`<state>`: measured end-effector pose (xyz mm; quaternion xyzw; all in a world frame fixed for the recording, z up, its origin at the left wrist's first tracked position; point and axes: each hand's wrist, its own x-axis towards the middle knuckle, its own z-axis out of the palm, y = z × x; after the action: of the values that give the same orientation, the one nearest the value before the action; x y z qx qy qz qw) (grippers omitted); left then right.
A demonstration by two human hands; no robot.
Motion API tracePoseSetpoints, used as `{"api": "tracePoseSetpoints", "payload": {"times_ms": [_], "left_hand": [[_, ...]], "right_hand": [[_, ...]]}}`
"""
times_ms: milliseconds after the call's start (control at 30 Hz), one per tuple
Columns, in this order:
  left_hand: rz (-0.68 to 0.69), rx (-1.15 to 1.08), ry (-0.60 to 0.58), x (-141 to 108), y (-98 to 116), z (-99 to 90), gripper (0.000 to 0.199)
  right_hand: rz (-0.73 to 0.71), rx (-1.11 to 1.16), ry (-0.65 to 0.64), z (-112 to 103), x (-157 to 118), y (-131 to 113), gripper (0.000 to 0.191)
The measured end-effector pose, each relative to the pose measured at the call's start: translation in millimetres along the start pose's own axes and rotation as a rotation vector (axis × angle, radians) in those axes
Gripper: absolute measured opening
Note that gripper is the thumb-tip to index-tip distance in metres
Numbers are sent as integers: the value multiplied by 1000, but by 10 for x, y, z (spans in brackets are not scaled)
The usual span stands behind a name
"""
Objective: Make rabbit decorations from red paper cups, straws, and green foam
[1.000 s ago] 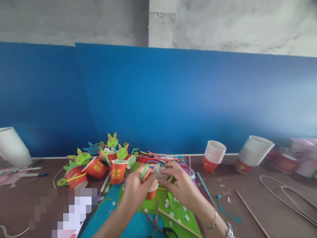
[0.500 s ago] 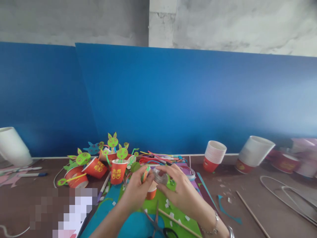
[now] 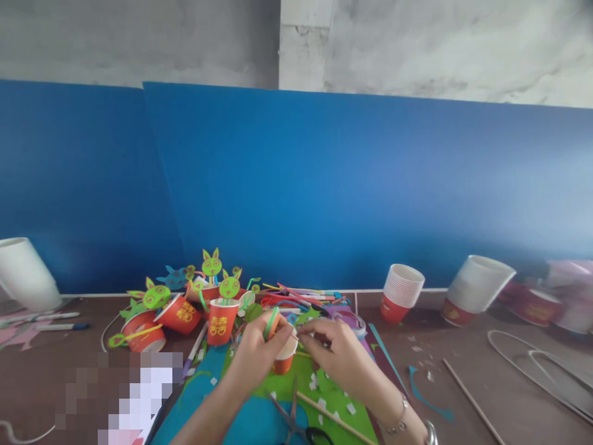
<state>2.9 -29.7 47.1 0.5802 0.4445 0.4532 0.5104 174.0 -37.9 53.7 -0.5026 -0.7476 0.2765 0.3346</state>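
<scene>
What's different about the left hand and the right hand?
The left hand holds a green-and-orange piece; whether the right hand holds anything is too small to tell.
The right wrist wears silvery bracelets; the left wrist shows none.
Both hands are bare and close to a red-and-white cup.

The brown table (image 3: 523, 411) bore overlapping paper sheets (image 3: 259, 417) at the middle of its visible part. Out from these, red cups (image 3: 178, 314) crowded toward 10 o'clock, stacked cups (image 3: 401, 296) stood at 2, a white cable (image 3: 540, 382) curled at 3, and a stick (image 3: 473, 402) lay between 3 and 4.
</scene>
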Motion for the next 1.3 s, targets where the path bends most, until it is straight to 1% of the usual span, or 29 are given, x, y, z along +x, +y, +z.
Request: {"api": "tracePoseSetpoints", "payload": {"times_ms": [33,100,167,267,400,567,667,800,967,1133,1300], "left_hand": [[-22,-31,20,1,-2,-2,33],[-75,-143,40,-1,0,0,37],[-130,-295,1,-7,5,12,40],[-151,-429,-63,-16,1,37,38],[-143,-379,-127,-30,-40,70,43],[-165,-272,-271,-71,-81,126,42],[-176,-250,-323,-101,-85,173,43],[-141,-219,-386,-118,-113,193,44],[-122,-208,-482,-118,-151,151,39],[-104,-104,-537,-144,-79,135,40],[-73,-115,-555,-172,-30,150,40]], "right_hand": [[1,-4,29,-12,5,17,25],[28,-8,98,-50,12,34,26],[72,27,146,-94,14,27,27],[125,126,146,-130,15,-6,28],[122,196,130,-107,24,-30,28],[119,208,217,-39,43,-9,32],[116,217,226,0,50,6,31],[111,323,160,15,64,14,29],[130,557,57,-27,81,31,41],[201,636,-93,-52,77,101,44],[230,677,-199,-82,72,140,48]]}}
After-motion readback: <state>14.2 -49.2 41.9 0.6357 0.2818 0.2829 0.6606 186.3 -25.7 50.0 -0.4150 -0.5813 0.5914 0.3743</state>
